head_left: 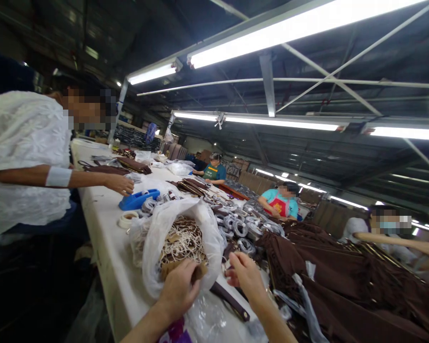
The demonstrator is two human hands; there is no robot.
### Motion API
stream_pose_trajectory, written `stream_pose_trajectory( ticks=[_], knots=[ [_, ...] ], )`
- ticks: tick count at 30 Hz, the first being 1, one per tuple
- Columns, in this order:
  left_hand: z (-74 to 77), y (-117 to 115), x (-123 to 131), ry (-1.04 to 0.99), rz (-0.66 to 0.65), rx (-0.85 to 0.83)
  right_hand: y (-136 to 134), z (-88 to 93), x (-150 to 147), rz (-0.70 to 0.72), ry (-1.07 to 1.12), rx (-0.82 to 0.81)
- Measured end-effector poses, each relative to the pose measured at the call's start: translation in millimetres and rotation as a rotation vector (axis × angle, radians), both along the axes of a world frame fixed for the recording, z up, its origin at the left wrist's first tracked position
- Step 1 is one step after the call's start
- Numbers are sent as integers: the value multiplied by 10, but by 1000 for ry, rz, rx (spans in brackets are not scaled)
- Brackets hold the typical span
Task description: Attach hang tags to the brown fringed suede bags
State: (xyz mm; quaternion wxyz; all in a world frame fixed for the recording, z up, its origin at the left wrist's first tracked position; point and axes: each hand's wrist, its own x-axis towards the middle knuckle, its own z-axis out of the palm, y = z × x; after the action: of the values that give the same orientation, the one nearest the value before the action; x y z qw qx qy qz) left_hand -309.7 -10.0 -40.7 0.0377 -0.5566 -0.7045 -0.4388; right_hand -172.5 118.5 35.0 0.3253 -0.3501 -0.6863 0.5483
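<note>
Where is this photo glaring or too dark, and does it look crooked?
In the head view, the nearest lamp burns nearly white; the roof and lower-left corner sink into gloom; lamp and table slant, so the picture looks tilted; clear plastic near the bottom glints.

The left hand (178, 288) and right hand (248, 276) are both bare, and their fingers (240, 259) are uncovered. Behind the fingers, the wrists and forearms (273, 320) are likewise left bare, down to the view's lower edge.
</note>
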Motion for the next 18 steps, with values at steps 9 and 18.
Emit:
stream_pose_trajectory(
  ticks=[9,18],
  knots=[
    [26,-85,247,-81,-111,134,-349,-327,-34,136,-162,38],
    [166,149,-89,111,-151,-158,-184,-24,692,171,393,-479]
  ],
)
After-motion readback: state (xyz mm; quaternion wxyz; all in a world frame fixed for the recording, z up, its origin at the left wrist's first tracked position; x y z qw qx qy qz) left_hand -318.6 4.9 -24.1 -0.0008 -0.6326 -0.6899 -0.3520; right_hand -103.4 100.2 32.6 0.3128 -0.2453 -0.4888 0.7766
